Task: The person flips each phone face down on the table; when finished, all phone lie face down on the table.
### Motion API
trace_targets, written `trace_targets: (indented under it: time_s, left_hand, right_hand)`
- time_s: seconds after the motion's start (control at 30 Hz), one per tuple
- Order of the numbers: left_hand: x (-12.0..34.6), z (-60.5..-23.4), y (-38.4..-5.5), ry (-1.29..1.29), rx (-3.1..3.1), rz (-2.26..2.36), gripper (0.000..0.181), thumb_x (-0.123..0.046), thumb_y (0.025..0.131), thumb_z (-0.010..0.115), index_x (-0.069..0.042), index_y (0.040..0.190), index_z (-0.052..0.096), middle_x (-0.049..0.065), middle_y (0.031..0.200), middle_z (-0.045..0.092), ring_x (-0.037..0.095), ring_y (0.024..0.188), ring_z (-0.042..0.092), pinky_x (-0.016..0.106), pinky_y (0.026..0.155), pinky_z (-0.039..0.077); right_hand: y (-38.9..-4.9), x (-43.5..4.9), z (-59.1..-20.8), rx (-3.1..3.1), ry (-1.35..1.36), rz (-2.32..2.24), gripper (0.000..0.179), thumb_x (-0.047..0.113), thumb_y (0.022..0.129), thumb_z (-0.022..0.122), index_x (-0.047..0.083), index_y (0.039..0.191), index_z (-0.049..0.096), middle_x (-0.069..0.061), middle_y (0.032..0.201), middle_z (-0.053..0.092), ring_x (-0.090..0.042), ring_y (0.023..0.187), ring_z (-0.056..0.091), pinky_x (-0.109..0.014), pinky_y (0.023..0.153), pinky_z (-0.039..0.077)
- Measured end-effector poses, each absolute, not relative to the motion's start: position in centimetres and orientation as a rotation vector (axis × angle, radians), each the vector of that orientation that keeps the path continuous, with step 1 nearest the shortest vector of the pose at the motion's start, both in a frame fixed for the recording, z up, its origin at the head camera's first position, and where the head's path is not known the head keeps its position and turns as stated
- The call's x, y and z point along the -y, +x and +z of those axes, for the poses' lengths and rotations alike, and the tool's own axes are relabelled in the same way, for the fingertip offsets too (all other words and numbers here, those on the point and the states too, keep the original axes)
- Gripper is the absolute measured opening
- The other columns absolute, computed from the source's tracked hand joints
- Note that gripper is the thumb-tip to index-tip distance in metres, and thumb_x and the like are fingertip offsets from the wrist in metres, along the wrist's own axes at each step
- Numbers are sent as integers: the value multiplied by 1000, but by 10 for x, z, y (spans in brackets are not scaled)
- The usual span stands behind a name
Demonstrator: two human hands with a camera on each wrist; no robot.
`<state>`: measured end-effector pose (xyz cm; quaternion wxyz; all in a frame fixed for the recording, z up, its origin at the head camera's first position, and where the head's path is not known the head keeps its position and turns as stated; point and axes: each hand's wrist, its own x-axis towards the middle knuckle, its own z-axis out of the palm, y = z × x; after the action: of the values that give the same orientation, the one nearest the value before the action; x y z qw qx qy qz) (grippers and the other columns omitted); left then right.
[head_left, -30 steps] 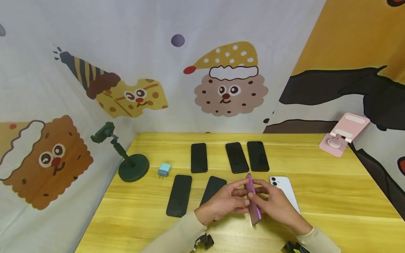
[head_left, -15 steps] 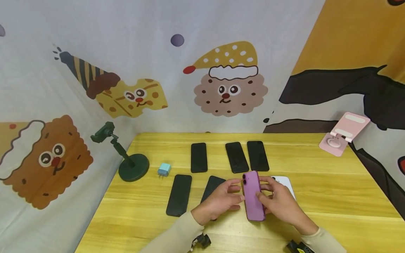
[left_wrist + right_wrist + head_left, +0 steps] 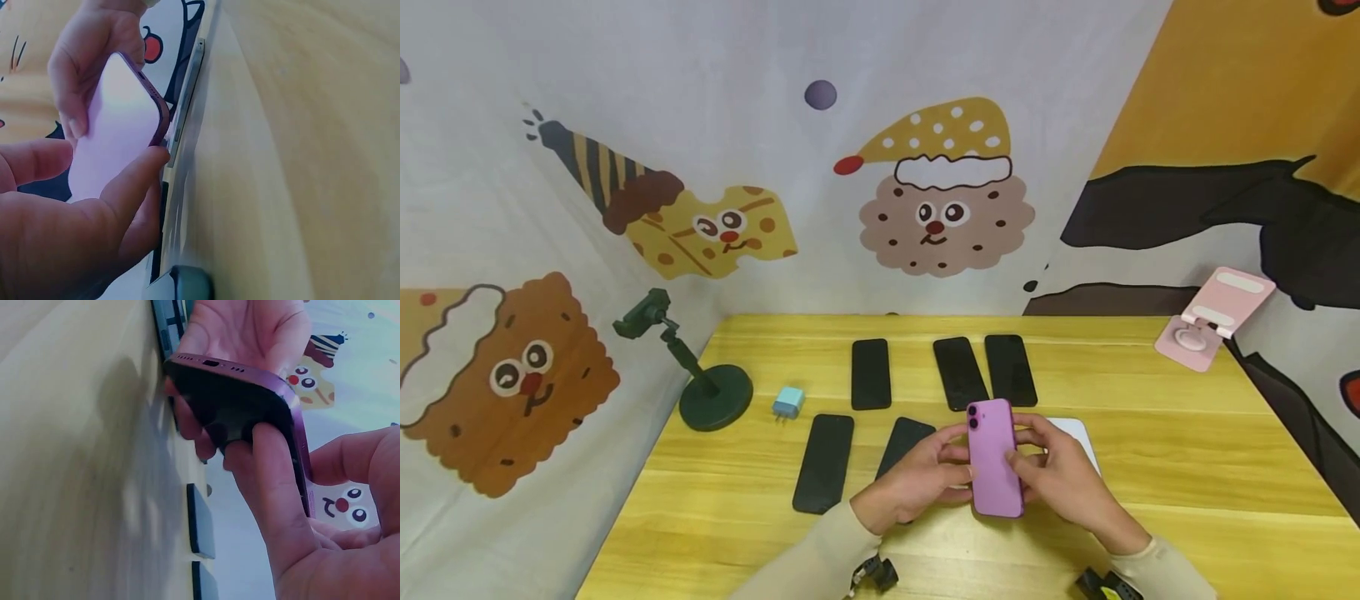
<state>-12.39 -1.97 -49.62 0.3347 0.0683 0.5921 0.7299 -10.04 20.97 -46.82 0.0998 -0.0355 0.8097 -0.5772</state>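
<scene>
A pink smartphone (image 3: 995, 467) is held over the wooden table, its back and two camera lenses facing up in the head view. My right hand (image 3: 1063, 479) pinches its right edge, thumb on the back and fingers against the dark screen (image 3: 206, 394) beneath. On the opposite side is my left hand (image 3: 917, 479), its loosely bent fingers touching the phone's left edge and underside. The left thumb (image 3: 40, 159) appears apart from the phone. Partly covered by my right hand lies a white phone (image 3: 1078, 437); a black phone (image 3: 904, 442) is partly behind my left hand.
Several more black phones lie flat, among them one at the left (image 3: 823, 462) and one at the back (image 3: 871, 375). A blue charger plug (image 3: 788, 403) sits near a green phone stand (image 3: 717, 400). At the back right stands a pink folding stand (image 3: 1225, 300).
The pink phone has turned from edge-on to show its back upward and shifted slightly left. My left hand came off its edge, then met it again; my right hand kept its grip.
</scene>
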Motion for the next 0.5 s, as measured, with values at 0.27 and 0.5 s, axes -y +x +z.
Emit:
trace_targets:
  time_s: [0.27,0.5]
  left_hand:
    - [19,-493,-122,122,-1626,1883,70,-2,99,68,-12,163,40,16,124,57,24,103,69,46,96,63]
    - [18,-492,-122,167,-1759,1806,71,-1,99,65,-12,164,39,15,120,57,21,99,70,43,92,64]
  right_hand:
    - [-110,-213,-481,-2417,-62,-1664,59,4,98,72,-3,152,49,-20,108,59,-19,73,72,-41,53,63]
    - [-116,-213,-492,-2479,-28,-1528,61,3,96,74,-3,152,50,-15,100,59,-19,73,70,-36,53,63]
